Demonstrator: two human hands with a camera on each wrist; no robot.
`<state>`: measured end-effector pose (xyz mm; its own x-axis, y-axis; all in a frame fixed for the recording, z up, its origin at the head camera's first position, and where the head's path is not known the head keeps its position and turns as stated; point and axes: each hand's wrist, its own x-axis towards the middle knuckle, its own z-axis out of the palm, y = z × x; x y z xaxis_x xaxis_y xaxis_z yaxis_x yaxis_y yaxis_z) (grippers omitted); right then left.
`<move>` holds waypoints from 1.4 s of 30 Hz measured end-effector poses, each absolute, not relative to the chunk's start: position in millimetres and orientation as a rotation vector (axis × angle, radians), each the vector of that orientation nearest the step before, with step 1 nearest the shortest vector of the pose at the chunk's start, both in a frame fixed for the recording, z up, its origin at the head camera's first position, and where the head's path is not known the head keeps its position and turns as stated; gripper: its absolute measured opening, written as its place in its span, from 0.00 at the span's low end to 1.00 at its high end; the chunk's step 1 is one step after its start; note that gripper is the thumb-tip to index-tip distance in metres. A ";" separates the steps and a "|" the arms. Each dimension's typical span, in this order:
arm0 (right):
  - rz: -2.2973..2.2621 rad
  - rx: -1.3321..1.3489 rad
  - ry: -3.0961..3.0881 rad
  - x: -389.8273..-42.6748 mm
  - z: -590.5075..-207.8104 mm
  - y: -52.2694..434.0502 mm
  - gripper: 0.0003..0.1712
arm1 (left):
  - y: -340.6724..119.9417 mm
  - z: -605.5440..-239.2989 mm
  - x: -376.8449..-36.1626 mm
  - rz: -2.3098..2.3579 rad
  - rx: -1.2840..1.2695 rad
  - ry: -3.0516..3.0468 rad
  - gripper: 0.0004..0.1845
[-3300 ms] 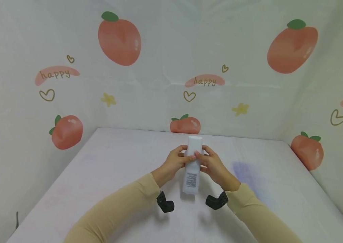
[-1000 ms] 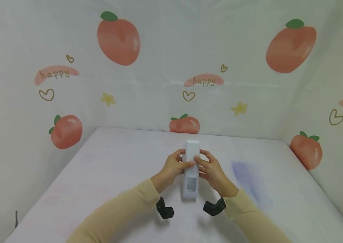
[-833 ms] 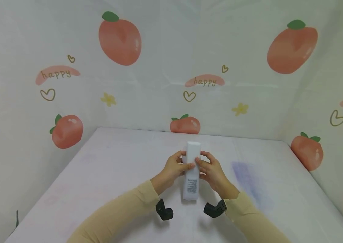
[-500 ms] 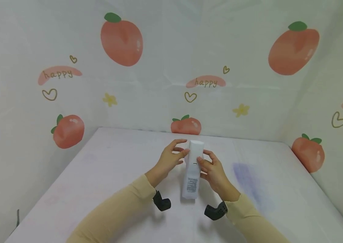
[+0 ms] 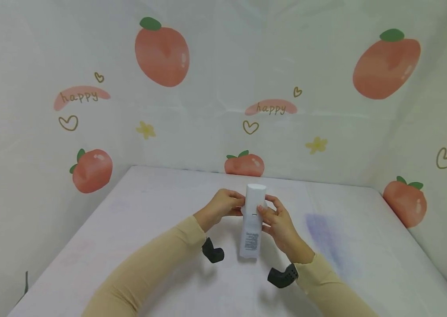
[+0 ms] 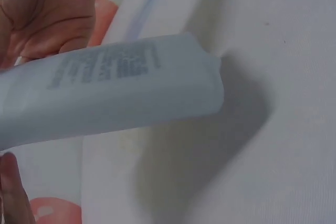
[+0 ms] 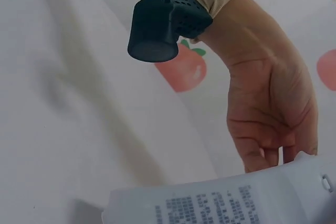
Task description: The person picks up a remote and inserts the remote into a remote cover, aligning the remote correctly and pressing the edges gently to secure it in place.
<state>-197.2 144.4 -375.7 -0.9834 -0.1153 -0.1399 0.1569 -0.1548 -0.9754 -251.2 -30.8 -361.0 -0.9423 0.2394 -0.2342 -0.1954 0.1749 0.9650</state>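
A white, oblong, case-like object (image 5: 252, 220), its exact kind unclear, stands tilted between both hands. Printed text covers its lower face, a small slot sits higher up, and rounded bumps show at its sides. My right hand (image 5: 282, 224) grips its right side, thumb on the front face. My left hand (image 5: 220, 207) has curled fingers at the left edge near a bump, its fingertips partly hidden. In the left wrist view the object's lower end (image 6: 173, 87) hangs above its shadow. In the right wrist view the left hand (image 7: 270, 98) reaches behind the object (image 7: 289, 192).
The white table (image 5: 160, 193) has a faint purple stain (image 5: 324, 233) on the right. A pale curtain with printed peaches (image 5: 161, 57) surrounds it. Black wrist cameras (image 5: 282, 276) jut out beneath the beige sleeves (image 5: 156, 259).
My left hand has let go of the object's front, spread its fingers, then come back to the left edge with fingers curled. The right hand keeps its grip. The slot is now uncovered.
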 end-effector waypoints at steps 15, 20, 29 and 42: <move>-2.245 0.032 1.921 -196.8 -372.7 145.6 0.28 | -34.0 -355.6 -253.7 1.846 -0.068 1.902 0.13; -2.259 0.047 1.912 -197.7 -374.6 146.1 0.27 | -31.7 -354.3 -253.0 1.929 0.019 1.995 0.13; -2.263 0.049 1.926 -198.3 -374.8 144.1 0.28 | -29.8 -359.3 -252.3 1.874 0.058 2.043 0.12; -2.229 0.060 1.954 -198.6 -377.9 144.3 0.27 | -37.8 -355.8 -254.6 1.698 0.191 2.212 0.11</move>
<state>-198.6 144.3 -377.9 -0.9836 -0.1055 -0.1462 0.1588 -0.1222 -0.9797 -254.6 -37.8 -355.8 -0.9315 0.3113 -0.1883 -0.1015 0.2746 0.9562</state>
